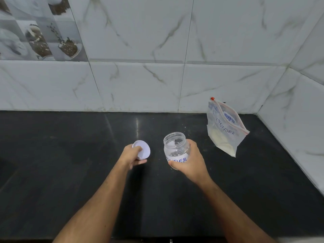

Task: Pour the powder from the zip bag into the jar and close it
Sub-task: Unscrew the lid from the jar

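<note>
A clear plastic jar (176, 146) with a white label reading "POWDER" stands open on the black counter, and my right hand (190, 159) grips it round its lower half. My left hand (132, 155) holds the jar's white round lid (144, 149) just left of the jar, fingers curled on its rim. A clear zip bag (225, 128) marked "POWDER", with pale powder in its bottom, leans upright at the back right, its red-striped zip top slanting. The bag is apart from both hands.
The black stone counter (70, 155) ends at a marble-tiled back wall (140, 85) and a tiled side wall (298, 128) on the right. A few pale specks lie on the counter near the jar.
</note>
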Available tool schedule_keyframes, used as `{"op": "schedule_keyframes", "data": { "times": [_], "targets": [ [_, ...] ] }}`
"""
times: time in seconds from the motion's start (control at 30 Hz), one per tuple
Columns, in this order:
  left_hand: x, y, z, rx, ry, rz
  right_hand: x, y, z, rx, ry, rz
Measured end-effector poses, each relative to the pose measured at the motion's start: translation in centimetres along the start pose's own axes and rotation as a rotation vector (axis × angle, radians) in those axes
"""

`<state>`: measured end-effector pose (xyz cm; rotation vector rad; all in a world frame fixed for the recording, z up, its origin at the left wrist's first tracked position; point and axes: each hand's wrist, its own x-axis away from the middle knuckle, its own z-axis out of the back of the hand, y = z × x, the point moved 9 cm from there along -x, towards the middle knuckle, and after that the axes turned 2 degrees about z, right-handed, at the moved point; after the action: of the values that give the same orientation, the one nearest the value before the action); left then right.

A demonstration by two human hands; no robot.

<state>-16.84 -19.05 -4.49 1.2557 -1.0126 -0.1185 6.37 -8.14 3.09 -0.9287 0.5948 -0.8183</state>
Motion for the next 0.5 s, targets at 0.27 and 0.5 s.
{"op": "schedule_keyframes", "data": {
  "times": [0.27, 0.5],
  "targets": [
    [-2.6, -3.9, 3.1, -0.247, 0.174, 0.045, 0.6, 0.2, -0.3, 0.041, -0.011, -0.002],
    [-1.7, -2.0, 4.1, -0.915, 0.393, -0.056, 0.2, 1.6, -0.8, 0.122, 0.002, 0.001]
  ]
}}
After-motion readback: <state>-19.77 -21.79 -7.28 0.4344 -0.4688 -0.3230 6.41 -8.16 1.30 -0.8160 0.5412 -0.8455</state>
